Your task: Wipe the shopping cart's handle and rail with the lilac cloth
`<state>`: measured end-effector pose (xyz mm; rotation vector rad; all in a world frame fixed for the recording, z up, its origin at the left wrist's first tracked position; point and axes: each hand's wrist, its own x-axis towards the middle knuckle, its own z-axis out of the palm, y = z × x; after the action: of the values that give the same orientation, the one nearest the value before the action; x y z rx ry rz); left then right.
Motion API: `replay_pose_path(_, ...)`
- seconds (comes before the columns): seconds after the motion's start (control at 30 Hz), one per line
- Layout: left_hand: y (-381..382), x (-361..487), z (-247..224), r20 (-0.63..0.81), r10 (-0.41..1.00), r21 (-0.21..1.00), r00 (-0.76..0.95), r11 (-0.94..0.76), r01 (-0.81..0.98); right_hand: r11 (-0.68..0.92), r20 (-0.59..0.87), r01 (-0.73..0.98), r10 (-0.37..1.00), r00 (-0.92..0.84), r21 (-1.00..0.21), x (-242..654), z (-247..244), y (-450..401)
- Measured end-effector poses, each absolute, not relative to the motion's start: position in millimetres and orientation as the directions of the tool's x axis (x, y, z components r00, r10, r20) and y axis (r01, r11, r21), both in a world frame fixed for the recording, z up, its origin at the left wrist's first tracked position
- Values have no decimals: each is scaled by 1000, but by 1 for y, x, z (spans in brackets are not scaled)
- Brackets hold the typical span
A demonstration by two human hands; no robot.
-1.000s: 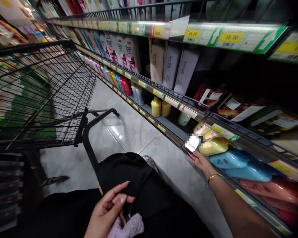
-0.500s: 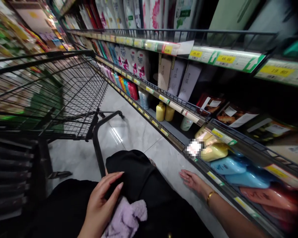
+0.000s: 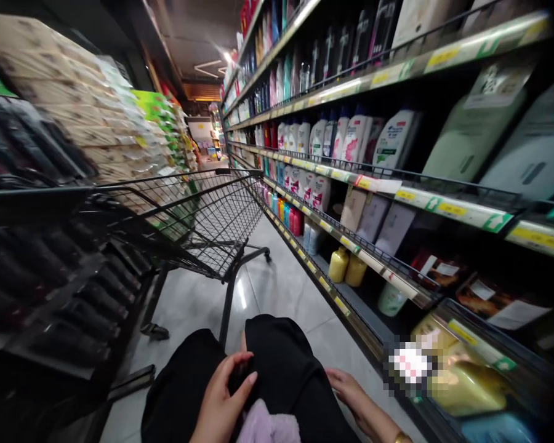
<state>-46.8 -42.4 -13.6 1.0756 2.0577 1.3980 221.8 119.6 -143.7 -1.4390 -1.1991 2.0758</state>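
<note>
My left hand (image 3: 226, 391) rests over my black-clad lap, its thumb apart from the forefinger. Its other fingers are mostly hidden. Beside the thumb and wrist, a lilac fluffy cloth (image 3: 270, 424) lies on my lap; no clear grip on it shows. My right hand (image 3: 348, 391) hangs low beside my right knee, with its visible fingers stretched out and nothing seen in them. A gold bangle (image 3: 401, 437) is on that wrist. To its right, yellow bottles (image 3: 468, 387) lie on the bottom shelf, near a pixelated patch.
A black wire shopping cart (image 3: 203, 227) stands ahead on the left over the tiled floor (image 3: 286, 295). Shelves of bottles with a price rail (image 3: 332, 172) line the right side. Dark packaged goods (image 3: 74, 307) and stacked cartons (image 3: 74, 92) fill the left.
The view has tilted up and shows more of the aisle and cart. My right hand has drawn in closer to my knee; my left hand stays on my lap beside the cloth.
</note>
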Motion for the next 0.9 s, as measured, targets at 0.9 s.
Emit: replay_pose_path(0.9,-4,-69,286,247,969,950,-8,-243,-198,-471,410,-310,-126,-903,-826,76,258,150)
